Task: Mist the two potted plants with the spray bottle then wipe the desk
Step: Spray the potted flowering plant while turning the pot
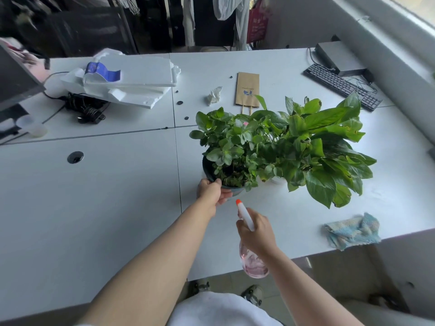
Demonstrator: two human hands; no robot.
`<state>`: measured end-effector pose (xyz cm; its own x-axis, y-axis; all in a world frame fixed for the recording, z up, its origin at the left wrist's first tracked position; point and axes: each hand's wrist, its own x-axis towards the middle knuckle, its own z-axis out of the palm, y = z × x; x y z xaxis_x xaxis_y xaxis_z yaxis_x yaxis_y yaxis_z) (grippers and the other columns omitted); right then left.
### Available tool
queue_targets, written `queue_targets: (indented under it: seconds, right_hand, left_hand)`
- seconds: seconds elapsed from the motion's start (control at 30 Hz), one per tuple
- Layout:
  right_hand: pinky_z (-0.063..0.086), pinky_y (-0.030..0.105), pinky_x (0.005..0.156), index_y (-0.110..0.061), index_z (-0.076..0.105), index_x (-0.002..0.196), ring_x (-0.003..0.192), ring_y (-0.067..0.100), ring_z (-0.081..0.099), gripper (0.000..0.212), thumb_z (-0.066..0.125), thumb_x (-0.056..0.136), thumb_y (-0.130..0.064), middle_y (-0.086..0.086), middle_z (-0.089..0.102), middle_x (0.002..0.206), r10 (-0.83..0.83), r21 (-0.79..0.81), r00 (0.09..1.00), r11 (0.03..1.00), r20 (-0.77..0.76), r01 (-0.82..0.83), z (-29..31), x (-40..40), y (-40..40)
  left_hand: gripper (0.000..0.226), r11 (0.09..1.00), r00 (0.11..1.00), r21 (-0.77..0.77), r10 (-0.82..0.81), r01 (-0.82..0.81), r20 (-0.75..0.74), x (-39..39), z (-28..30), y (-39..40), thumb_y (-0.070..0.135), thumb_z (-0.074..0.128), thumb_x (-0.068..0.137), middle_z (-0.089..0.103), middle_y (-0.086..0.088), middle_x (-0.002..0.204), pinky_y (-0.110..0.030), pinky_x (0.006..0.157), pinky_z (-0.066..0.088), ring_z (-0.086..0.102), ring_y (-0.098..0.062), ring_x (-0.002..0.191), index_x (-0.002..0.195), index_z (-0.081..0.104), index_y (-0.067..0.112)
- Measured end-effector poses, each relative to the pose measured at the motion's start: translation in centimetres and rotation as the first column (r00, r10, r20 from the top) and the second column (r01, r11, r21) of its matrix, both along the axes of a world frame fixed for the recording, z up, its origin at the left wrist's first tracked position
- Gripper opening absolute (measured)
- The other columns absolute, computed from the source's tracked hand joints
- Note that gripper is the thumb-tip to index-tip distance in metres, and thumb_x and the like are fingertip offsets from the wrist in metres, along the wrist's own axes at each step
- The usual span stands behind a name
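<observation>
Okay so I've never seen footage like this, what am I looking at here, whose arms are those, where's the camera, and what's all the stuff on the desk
There is no machine here: a person wears a wide-angle camera on the head, looking forward and down, so the arms reaching in from the bottom are the person's own.

The left hand grips the rim of a dark pot holding the small-leaved plant. The right hand holds a spray bottle, pinkish with a white head and orange nozzle pointing at that plant.

Beside it, to the right, stands a large-leaved plant; its pot is mostly hidden. On the white desk lie a blue cloth near the front edge, a brown paper bag, a crumpled tissue, foam packaging, a keyboard and tangled black cables.
</observation>
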<state>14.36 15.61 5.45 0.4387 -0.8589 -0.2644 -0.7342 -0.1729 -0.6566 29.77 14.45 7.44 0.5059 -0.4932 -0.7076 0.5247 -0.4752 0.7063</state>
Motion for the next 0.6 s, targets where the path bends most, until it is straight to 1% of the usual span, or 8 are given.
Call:
queue_targets:
  seconds: [0.1, 0.17, 0.23, 0.37, 0.47, 0.53, 0.6]
  right_hand:
    - [0.044, 0.038, 0.053, -0.008, 0.056, 0.082, 0.062, 0.034, 0.057, 0.006, 0.054, 0.083, -0.013, 0.014, 0.062, 0.068, -0.123, 0.041, 0.992, 0.992, 0.027, 0.122, -0.7, 0.1, -0.2]
    - [0.043, 0.037, 0.051, -0.009, 0.055, 0.080, 0.054, 0.028, 0.052, 0.007, 0.052, 0.083, -0.014, 0.012, 0.060, 0.064, -0.198, 0.082, 0.978, 0.978, 0.060, 0.193, -0.5, 0.1, -0.7]
    - [0.040, 0.033, 0.051, -0.008, 0.055, 0.079, 0.052, 0.022, 0.047, 0.008, 0.051, 0.082, -0.014, 0.006, 0.055, 0.060, -0.253, 0.129, 0.963, 0.962, 0.098, 0.240, -0.2, 0.2, -1.3]
    - [0.038, 0.031, 0.051, -0.007, 0.053, 0.077, 0.050, 0.020, 0.044, 0.007, 0.050, 0.081, -0.011, 0.002, 0.050, 0.059, -0.304, 0.180, 0.941, 0.944, 0.147, 0.277, 0.4, 0.7, -2.2]
    - [0.035, 0.029, 0.051, -0.012, 0.045, 0.069, 0.050, 0.018, 0.041, 0.015, 0.049, 0.084, -0.012, 0.003, 0.047, 0.060, -0.351, 0.233, 0.923, 0.921, 0.156, 0.311, 0.6, 1.1, -2.8]
    - [0.036, 0.031, 0.052, -0.015, 0.045, 0.069, 0.052, 0.019, 0.042, 0.017, 0.049, 0.085, -0.013, 0.003, 0.046, 0.061, -0.378, 0.259, 0.909, 0.908, 0.175, 0.328, 0.7, 1.4, -3.0]
    - [0.037, 0.033, 0.053, -0.016, 0.044, 0.068, 0.053, 0.020, 0.043, 0.017, 0.048, 0.084, -0.013, 0.002, 0.047, 0.060, -0.379, 0.251, 0.909, 0.910, 0.175, 0.331, 0.8, 1.7, -3.2]
  left_hand:
    - [0.007, 0.999, 0.997, -0.001, -0.035, 0.035, -0.073, -0.8, 0.4, -0.5, 0.020, 0.039, 0.102, 0.068, -0.005, 0.072, -0.021, 0.053, 0.043, 0.067, -0.013, 0.059, 0.105, 0.042, 0.015]
    - [0.010, 0.999, 0.996, 0.010, -0.038, 0.039, -0.077, -1.2, 0.2, -1.0, 0.021, 0.039, 0.102, 0.069, -0.003, 0.072, -0.020, 0.053, 0.042, 0.066, -0.011, 0.059, 0.109, 0.042, 0.015]
    - [0.016, 0.999, 0.997, 0.016, -0.040, 0.041, -0.063, -1.4, 0.0, -1.2, 0.023, 0.039, 0.102, 0.069, -0.002, 0.072, -0.020, 0.055, 0.043, 0.066, -0.011, 0.060, 0.114, 0.044, 0.014]
    - [0.018, 0.998, 0.998, 0.032, -0.049, 0.050, -0.042, -1.3, -0.3, -1.2, 0.023, 0.041, 0.101, 0.070, -0.003, 0.074, -0.023, 0.059, 0.044, 0.067, -0.014, 0.064, 0.115, 0.046, 0.013]
    - [0.021, 0.998, 0.999, 0.044, -0.044, 0.045, -0.023, -1.3, -0.6, -1.2, 0.024, 0.042, 0.100, 0.072, -0.005, 0.080, -0.025, 0.060, 0.047, 0.069, -0.016, 0.066, 0.117, 0.046, 0.012]
    - [0.020, 0.998, 0.999, 0.043, -0.041, 0.042, -0.019, -1.3, -0.7, -1.2, 0.024, 0.043, 0.100, 0.073, -0.005, 0.082, -0.026, 0.062, 0.048, 0.068, -0.016, 0.067, 0.116, 0.047, 0.012]
    - [0.019, 0.998, 0.999, 0.043, -0.037, 0.037, -0.017, -1.3, -0.7, -1.2, 0.024, 0.043, 0.099, 0.072, -0.004, 0.082, -0.026, 0.064, 0.048, 0.068, -0.016, 0.067, 0.115, 0.047, 0.013]
